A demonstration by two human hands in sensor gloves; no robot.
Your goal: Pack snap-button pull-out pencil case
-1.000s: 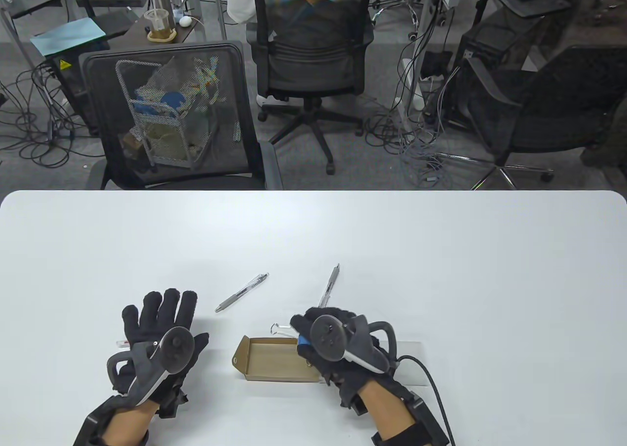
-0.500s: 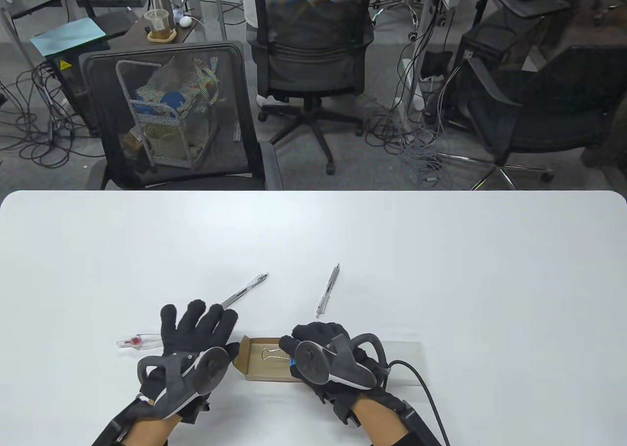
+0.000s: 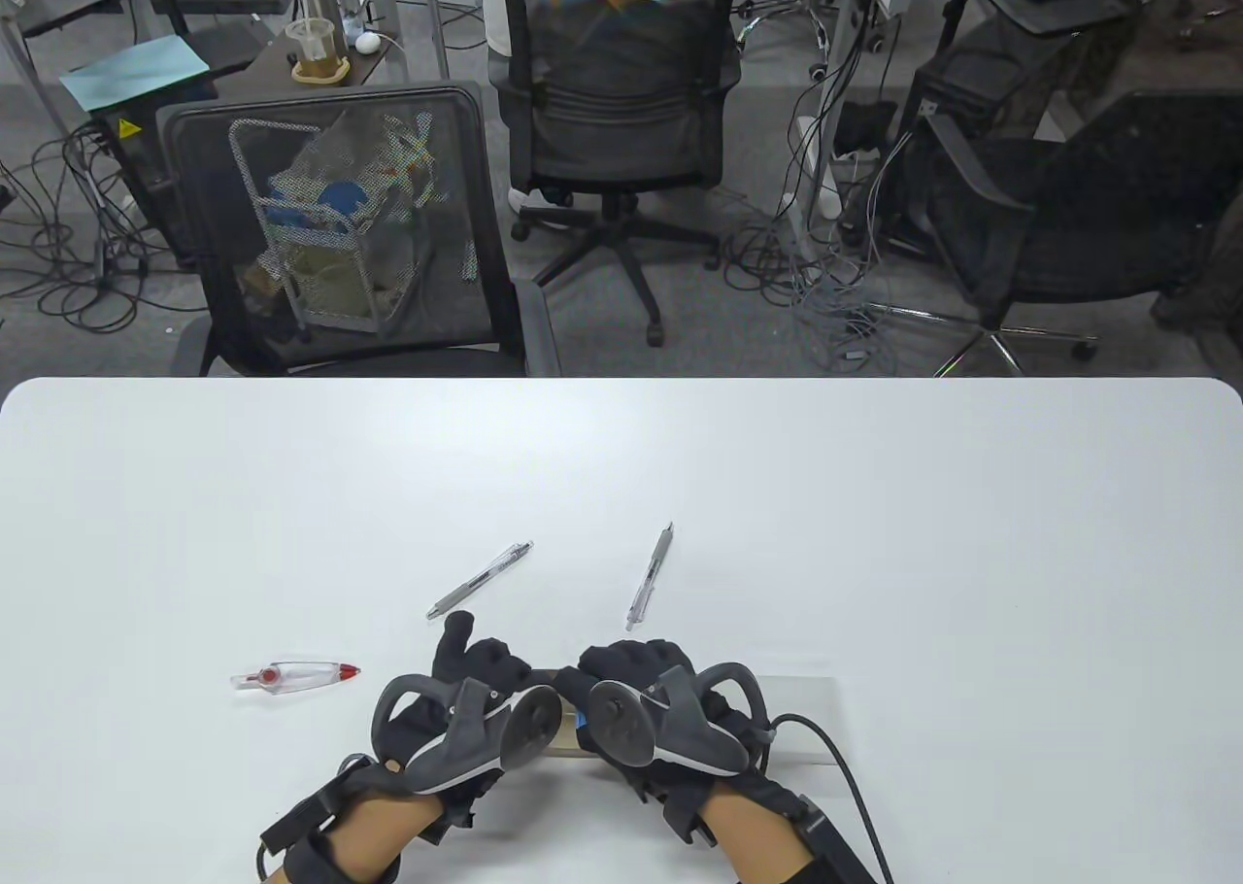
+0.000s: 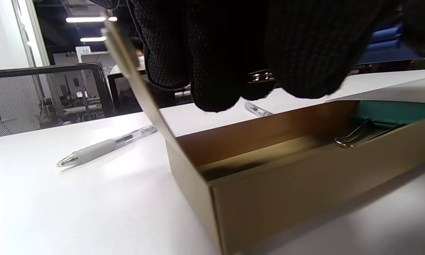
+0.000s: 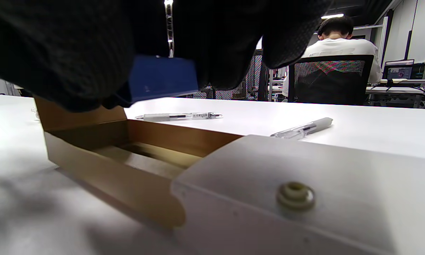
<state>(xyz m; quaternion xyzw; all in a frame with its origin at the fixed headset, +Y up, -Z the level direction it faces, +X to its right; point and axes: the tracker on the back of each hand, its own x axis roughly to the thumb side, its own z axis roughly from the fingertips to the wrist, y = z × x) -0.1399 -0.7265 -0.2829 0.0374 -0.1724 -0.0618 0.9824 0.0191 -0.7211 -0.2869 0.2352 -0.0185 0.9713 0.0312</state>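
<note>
The brown card tray [image 4: 290, 184] of the pencil case lies pulled out of its translucent sleeve [image 3: 806, 719], which has a snap button [image 5: 296, 194]. In the table view both hands cover the tray. My right hand [image 3: 621, 656] pinches a blue binder clip [image 5: 162, 78] just above the tray [image 5: 127, 148]. My left hand [image 3: 486, 656] hovers over the tray's left end by its raised flap [image 4: 138, 81]; its fingertips [image 4: 219, 71] hold nothing. A silver binder clip [image 4: 354, 136] and something green [image 4: 389, 111] lie inside the tray.
Two grey pens lie beyond the hands, one at the left [image 3: 481, 580] and one at the right [image 3: 649, 576]. A clear, red-tipped item [image 3: 291, 675] lies to the left of my left hand. Office chairs stand behind the table's far edge.
My left hand moved right, from the red-tipped item to the tray's left end, and its fingers curled in. My right hand drew back a little and stays over the tray.
</note>
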